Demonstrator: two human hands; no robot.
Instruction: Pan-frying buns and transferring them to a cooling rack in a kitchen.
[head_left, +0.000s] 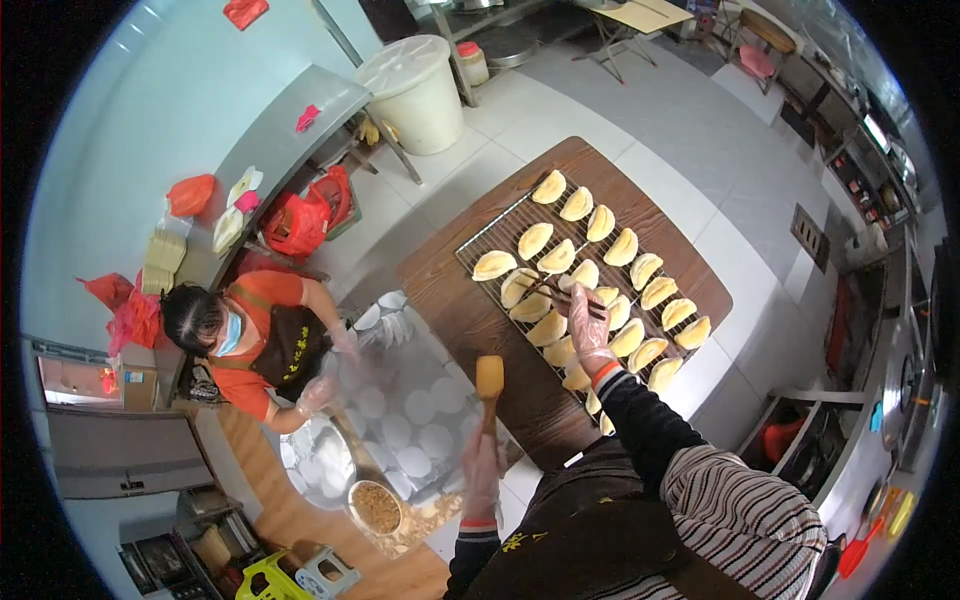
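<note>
My left hand (482, 465), in a clear plastic glove, grips the handle of a wooden spatula (490, 377) with its flat blade up. My right hand (589, 324), gloved too, holds dark chopsticks (559, 289) over a wire cooling rack (491, 227) on a dark wooden table (517, 405). The chopstick tips are at a half-moon dumpling (516, 288) towards the rack's left side; whether they pinch it I cannot tell. Several more golden half-moon dumplings (622, 247) lie in rows on the rack, some partly hidden by my right hand and sleeve.
At the left a masked co-worker (259, 337) stands by a tray with round white dough discs (413, 461). Beside it are a metal basin (289, 465) of white dough and a bowl of brown crumbly filling (375, 508). A lidded white bin (420, 105) stands beyond the table.
</note>
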